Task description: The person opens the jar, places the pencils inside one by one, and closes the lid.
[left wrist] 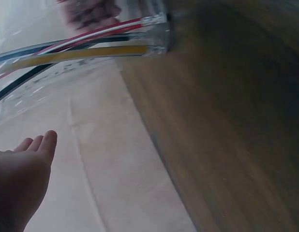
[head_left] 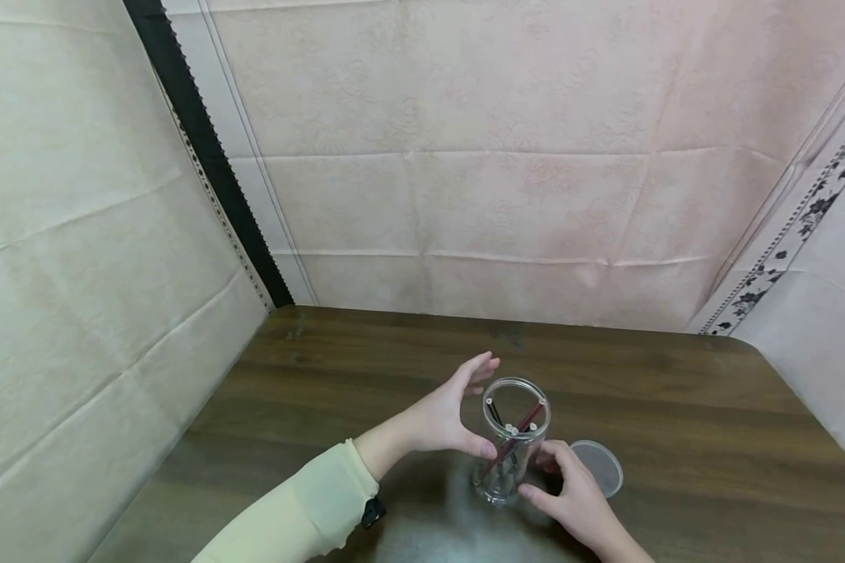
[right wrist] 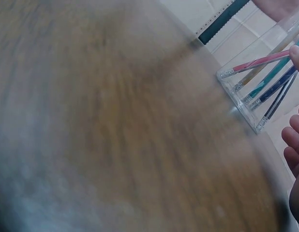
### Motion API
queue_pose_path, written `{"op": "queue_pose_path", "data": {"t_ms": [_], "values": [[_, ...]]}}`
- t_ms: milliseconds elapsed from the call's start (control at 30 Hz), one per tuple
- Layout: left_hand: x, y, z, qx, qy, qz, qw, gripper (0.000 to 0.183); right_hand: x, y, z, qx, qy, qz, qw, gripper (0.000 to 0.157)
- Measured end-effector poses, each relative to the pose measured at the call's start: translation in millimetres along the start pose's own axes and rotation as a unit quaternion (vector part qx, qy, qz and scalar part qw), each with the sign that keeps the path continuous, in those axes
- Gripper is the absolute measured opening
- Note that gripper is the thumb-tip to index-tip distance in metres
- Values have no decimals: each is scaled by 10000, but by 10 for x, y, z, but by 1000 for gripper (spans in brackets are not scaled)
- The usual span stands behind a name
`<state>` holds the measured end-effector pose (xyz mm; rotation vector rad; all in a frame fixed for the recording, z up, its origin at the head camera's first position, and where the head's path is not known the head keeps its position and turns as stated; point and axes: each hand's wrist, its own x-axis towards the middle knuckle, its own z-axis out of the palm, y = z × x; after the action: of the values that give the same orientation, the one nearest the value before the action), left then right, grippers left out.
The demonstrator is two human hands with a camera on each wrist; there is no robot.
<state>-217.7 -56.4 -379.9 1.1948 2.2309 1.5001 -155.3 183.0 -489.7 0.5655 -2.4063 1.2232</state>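
A clear, open-topped jar (head_left: 496, 483) stands upright on the table with several coloured pencils (right wrist: 268, 87) leaning inside. Red, yellow and dark ones show through its wall in the left wrist view. On the jar's left, my left hand (head_left: 451, 414) has its fingers spread, with the thumb tip overlapping the jar's side. My right hand (head_left: 570, 493) is low at the jar's right, thumb and fingers apart and fingertips close by the glass. Neither hand is wrapped round the jar. A round, greyish translucent lid (head_left: 597, 467) lies flat just beyond the right hand.
The dark wooden table (head_left: 310, 391) spreads around the jar. A pale cloth (head_left: 500, 195) hangs behind its far edge, with more cloth along the left and right sides. A black strip (head_left: 211, 148) runs down the left corner.
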Motion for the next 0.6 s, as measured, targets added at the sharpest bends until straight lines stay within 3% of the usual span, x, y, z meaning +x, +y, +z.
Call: {"op": "queue_pose_path", "data": {"t_ms": [200, 467, 600], "values": [[-23, -112, 78, -25, -275, -288, 9992, 117, 5, -11, -10, 80, -48, -36, 10000, 51], [-61, -222, 205, 117, -122, -613, 9980, 112, 13, -26, -23, 93, -50, 23, 9999, 50], [-81, -275, 265, 86, -6, -543, 9985, 112, 12, -20, -16, 51, -50, 13, 10000, 50]]}}
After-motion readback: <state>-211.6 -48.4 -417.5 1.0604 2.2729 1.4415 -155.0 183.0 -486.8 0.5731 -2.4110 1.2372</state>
